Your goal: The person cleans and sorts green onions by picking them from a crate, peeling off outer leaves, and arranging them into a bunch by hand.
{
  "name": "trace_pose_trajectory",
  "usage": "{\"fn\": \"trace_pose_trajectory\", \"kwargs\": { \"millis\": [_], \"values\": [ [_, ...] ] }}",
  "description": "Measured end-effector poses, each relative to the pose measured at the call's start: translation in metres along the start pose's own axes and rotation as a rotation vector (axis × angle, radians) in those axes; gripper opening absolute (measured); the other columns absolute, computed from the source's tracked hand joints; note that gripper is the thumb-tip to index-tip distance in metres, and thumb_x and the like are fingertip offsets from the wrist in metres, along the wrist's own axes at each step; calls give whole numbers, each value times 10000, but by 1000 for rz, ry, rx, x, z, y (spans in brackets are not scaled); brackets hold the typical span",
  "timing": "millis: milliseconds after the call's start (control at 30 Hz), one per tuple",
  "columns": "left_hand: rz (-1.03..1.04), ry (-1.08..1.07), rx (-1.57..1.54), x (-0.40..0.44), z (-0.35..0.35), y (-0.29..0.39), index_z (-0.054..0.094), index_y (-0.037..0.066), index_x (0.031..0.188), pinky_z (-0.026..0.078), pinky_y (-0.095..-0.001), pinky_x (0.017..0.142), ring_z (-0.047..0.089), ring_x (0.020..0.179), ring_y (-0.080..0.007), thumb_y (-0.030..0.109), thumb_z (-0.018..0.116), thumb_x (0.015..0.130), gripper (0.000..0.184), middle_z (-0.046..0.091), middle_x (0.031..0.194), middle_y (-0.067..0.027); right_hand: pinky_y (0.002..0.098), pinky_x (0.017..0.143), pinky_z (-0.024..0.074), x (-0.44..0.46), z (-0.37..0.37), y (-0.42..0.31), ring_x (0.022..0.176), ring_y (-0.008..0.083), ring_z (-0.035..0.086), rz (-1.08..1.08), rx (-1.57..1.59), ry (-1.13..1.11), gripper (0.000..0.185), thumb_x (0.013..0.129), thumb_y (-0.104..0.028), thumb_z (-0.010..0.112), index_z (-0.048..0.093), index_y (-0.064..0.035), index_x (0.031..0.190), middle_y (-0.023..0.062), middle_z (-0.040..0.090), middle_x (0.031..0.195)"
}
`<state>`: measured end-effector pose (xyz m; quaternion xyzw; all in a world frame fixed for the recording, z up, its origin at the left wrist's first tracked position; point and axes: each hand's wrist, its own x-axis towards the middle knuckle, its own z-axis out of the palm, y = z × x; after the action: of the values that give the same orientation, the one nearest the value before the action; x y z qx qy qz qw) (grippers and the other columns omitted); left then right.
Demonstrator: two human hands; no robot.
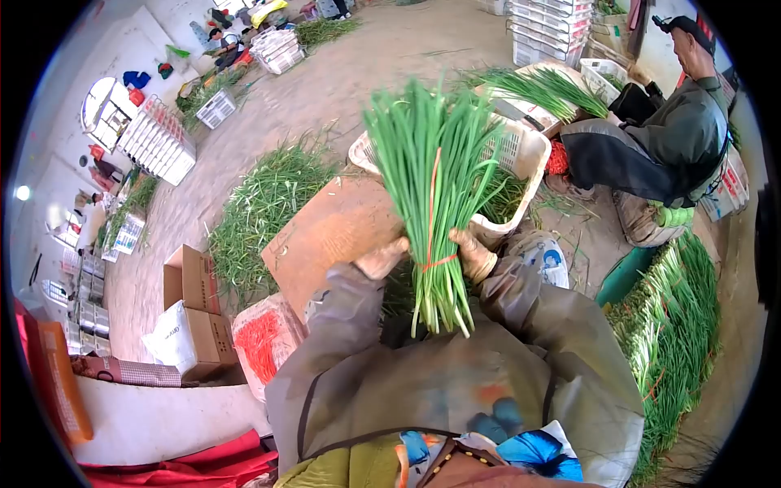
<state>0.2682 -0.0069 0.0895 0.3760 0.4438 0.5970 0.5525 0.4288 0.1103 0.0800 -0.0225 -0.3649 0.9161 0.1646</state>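
Note:
A tall bunch of long green chives point(423, 171) stands upright in front of my chest, leaf tips pointing away and pale stem ends towards me. A red band point(437, 263) circles its lower part, and another reddish strand runs up along the leaves. My left hand point(382, 259) grips the bunch from the left, close to the band. On the opposite side my right hand point(475, 255) is closed on it too. Both hands look gloved; their fingers are partly hidden behind the stems. Beneath and left of the bunch lies a brown board point(333, 224).
Behind the bunch is a white plastic crate point(533, 163) with loose greens. Red bands point(259, 346) lie on a block at left, near a cardboard box point(199, 285). Loose leaves point(264, 211) cover the floor. Bundled chives point(675, 325) are piled right. A co-worker point(667, 130) sits at upper right.

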Motion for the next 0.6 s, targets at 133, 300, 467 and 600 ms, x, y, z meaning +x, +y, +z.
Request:
{"fn": "trace_pose_trajectory", "kwargs": {
  "millis": [133, 300, 467, 600],
  "values": [
    [261, 11, -283, 32, 25, 17, 473, 14, 1190, 433, -385, 891, 539, 1009, -257, 344, 683, 708, 622, 552, 1119, -115, 317, 936, 345, 0, -8, 2, 1093, 190, 454, -104, -597, 74, 670, 761, -411, 643, 413, -2, 1239, 93, 518, 1171],
    [390, 167, -362, 31, 37, 30, 498, -5, 1161, 460, -374, 869, 569, 970, -256, 109, 622, 770, 425, 574, 1088, -126, 317, 719, 460, -30, -24, -66, 786, 204, 586, 252, -1495, 19, 263, 832, -230, 598, 593, -16, 985, 93, 641, 892],
    [282, 191, -300, 28, 45, 21, 509, -6, 1141, 465, -373, 859, 580, 941, -243, 94, 604, 786, 381, 585, 1060, -115, 230, 693, 459, -42, 70, -135, 798, 101, 560, -277, -715, 188, 90, 858, -85, 551, 573, -5, 892, 51, 618, 875],
    [362, 281, -156, 25, 63, 10, 502, -5, 1141, 455, -352, 866, 567, 954, -224, 88, 578, 803, 359, 575, 1070, -106, 280, 749, 453, -15, 75, -141, 842, 172, 588, -662, -1246, 237, 77, 824, -54, 557, 598, -19, 879, 76, 625, 888]
  ]
}}
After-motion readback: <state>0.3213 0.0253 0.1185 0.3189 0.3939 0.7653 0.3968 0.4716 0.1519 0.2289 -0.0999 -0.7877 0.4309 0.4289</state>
